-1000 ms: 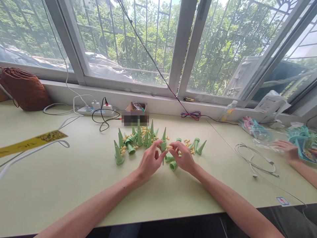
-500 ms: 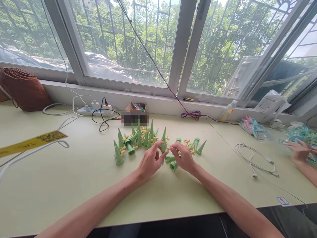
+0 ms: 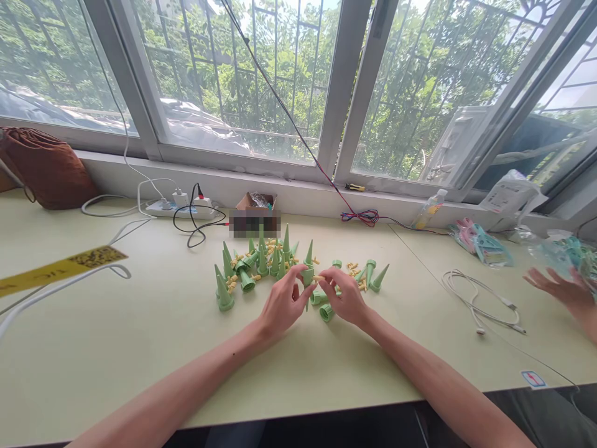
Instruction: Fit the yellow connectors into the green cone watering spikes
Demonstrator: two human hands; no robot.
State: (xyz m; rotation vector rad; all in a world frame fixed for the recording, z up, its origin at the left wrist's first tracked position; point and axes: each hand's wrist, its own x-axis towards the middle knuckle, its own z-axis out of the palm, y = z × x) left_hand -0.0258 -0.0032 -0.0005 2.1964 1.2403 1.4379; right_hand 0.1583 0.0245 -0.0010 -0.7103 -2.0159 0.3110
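My left hand [image 3: 286, 295] grips a green plastic watering spike [image 3: 308, 274] between thumb and fingers, its point down and its wide end up. At the spike's side, my right hand [image 3: 344, 291] pinches a small yellow valve [image 3: 318, 279]; how deep the valve sits cannot be made out. Close below my right hand lie green spikes [image 3: 327, 312] with open ends showing. Beyond my left hand stands a cluster of upright green spikes [image 3: 262, 258] with yellow valves [image 3: 231, 285] among them. More yellow valves [image 3: 362, 283] and a spike [image 3: 380, 279] lie to the right.
A small cardboard box [image 3: 242, 201], a power strip [image 3: 161, 210] and a brown bag [image 3: 44, 168] line the window side. A white cable [image 3: 471, 298] lies right, near another person's hand [image 3: 562, 289] and plastic-bagged items [image 3: 485, 246]. A bottle [image 3: 429, 210] leans by the sill.
My hands stay nearly in place, with slight finger shifts at the spike and valve. The other person's hand at right has moved off the bagged items, fingers spreading.
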